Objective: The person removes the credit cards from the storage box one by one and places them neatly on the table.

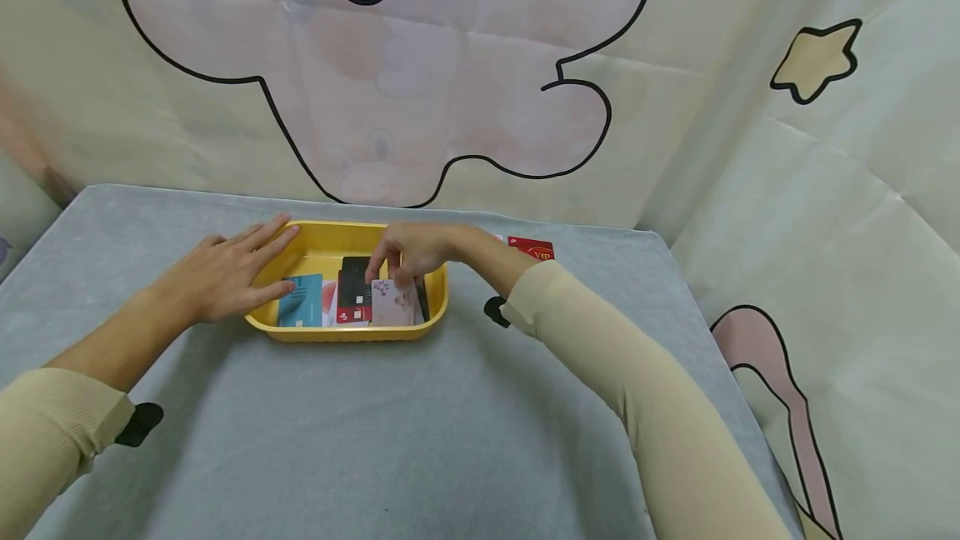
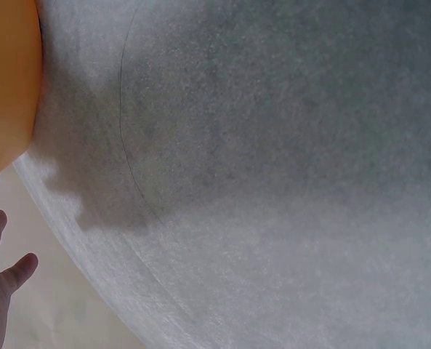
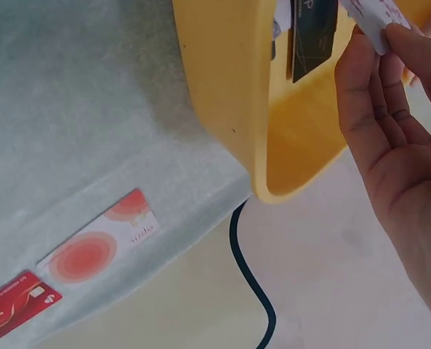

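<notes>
Pale flowered card (image 1: 393,303) pinched by thumb and fingers of your right hand (image 1: 417,248), just below fingertips, inside yellow tray (image 1: 337,335). Flowered face turned toward you, upper edge at fingers; long axis hard to tell, visible part near square. Black card (image 1: 355,277) just left of those fingertips. Your left hand (image 1: 228,273) spread wide, gripping nothing, at tray's left end; teal card (image 1: 302,305) by its thumb. Red VIP card (image 1: 532,247) lies right of right hand, on grey cloth (image 1: 390,440).
</notes>
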### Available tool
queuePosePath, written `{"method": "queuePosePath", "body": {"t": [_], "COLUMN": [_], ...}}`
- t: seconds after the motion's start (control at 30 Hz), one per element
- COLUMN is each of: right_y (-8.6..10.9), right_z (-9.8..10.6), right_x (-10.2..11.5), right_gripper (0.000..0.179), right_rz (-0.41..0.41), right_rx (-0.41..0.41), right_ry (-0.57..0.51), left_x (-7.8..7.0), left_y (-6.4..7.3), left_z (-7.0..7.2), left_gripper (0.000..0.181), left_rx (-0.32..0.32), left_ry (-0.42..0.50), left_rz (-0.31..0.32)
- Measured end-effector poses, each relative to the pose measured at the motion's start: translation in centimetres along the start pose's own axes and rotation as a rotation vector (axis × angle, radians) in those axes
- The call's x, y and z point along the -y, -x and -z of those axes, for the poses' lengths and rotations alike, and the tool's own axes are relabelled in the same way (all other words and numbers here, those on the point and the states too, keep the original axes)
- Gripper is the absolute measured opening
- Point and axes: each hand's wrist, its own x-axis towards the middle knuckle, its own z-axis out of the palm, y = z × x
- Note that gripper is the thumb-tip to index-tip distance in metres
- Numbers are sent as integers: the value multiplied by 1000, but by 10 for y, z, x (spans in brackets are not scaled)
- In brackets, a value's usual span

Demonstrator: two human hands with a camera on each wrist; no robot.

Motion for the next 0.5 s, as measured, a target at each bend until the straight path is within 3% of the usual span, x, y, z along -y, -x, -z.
{"method": "queuePosePath", "body": {"t": [0.17,0.5], "right_y": [11,39], "right_z": [6,22], "right_x": [2,-1], "right_gripper": [39,31], "right_rz": [-12,-14], "right_rx": [-17,-127], "right_ry": [-14,-67], "left_x": [0,0], "left_y": [0,1], "left_z": [1,1], "left_gripper": [87,87], "left_rx": [-2,0], "left_ry": [4,5], "left_rz": [5,5]}}
